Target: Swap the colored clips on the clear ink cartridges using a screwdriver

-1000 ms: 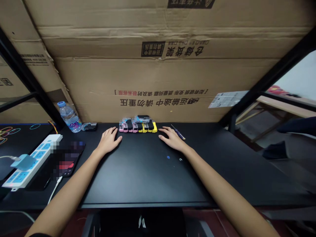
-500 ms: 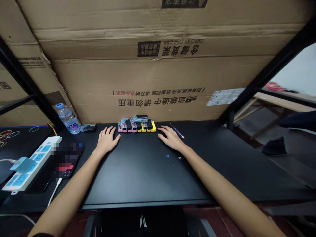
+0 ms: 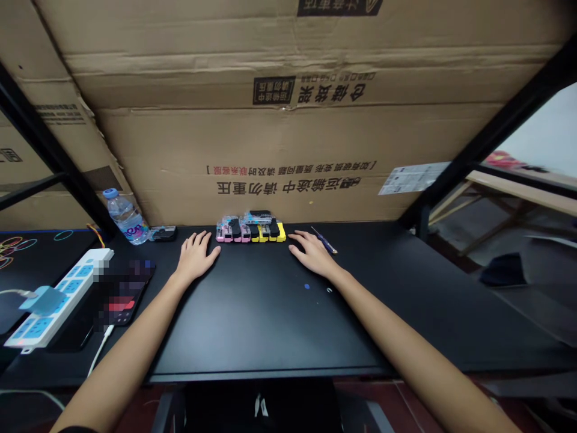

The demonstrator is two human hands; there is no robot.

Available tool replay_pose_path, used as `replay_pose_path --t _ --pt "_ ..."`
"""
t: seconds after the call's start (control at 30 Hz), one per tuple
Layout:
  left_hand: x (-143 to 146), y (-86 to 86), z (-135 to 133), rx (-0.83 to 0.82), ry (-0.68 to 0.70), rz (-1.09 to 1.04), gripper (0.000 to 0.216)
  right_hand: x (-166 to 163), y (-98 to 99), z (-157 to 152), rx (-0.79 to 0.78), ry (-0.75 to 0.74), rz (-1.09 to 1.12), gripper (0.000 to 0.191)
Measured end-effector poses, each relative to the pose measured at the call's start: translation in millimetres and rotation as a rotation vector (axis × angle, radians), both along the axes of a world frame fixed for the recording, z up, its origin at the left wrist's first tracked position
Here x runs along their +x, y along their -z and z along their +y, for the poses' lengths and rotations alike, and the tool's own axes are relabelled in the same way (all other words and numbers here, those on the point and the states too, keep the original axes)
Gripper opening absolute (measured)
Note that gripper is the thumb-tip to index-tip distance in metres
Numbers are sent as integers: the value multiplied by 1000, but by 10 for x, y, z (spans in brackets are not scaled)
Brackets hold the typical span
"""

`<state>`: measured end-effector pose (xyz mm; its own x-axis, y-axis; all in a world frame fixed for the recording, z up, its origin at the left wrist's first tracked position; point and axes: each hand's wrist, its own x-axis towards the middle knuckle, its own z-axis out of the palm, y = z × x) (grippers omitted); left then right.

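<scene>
My left hand (image 3: 196,255) lies flat on the black table (image 3: 261,319), fingers spread and holding nothing. Flat on the same surface, my right hand (image 3: 312,254) also has its fingers apart, with nothing in it. Between the two hands, against the cardboard, is a row of small blocks that look like ink cartridges: pink-and-black ones (image 3: 233,231) on the left and yellow-and-black ones (image 3: 270,232) on the right. Another clear-and-black cartridge (image 3: 258,216) rests on top. A slim dark screwdriver (image 3: 325,242) lies just beyond my right hand, seemingly apart from it.
A water bottle (image 3: 125,218) stands at the back left beside another black cartridge (image 3: 163,234). A white power strip (image 3: 67,294) and a phone (image 3: 133,291) with a cable lie left. Cardboard (image 3: 288,138) walls the back. A blue bit (image 3: 307,286) lies near my right wrist.
Both hands keep their place on the table. The view has shifted very slightly, and a dark shape at the far right has moved mostly out of sight.
</scene>
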<state>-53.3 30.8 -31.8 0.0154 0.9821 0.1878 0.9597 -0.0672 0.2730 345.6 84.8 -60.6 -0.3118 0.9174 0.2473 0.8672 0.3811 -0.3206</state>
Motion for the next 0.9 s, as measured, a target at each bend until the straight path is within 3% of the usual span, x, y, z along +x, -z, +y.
replay_pose_path --t 0.17,0.37,0.9 --pt "8 -8 -19 83 -13 -96 99 26 16 29 8 -13 11 50" --pt "14 -6 -13 -2 -9 14 67 48 24 49 11 -38 13 50" --pt "2 20 -7 6 -16 46 68 31 -17 30 -15 -24 6 51"
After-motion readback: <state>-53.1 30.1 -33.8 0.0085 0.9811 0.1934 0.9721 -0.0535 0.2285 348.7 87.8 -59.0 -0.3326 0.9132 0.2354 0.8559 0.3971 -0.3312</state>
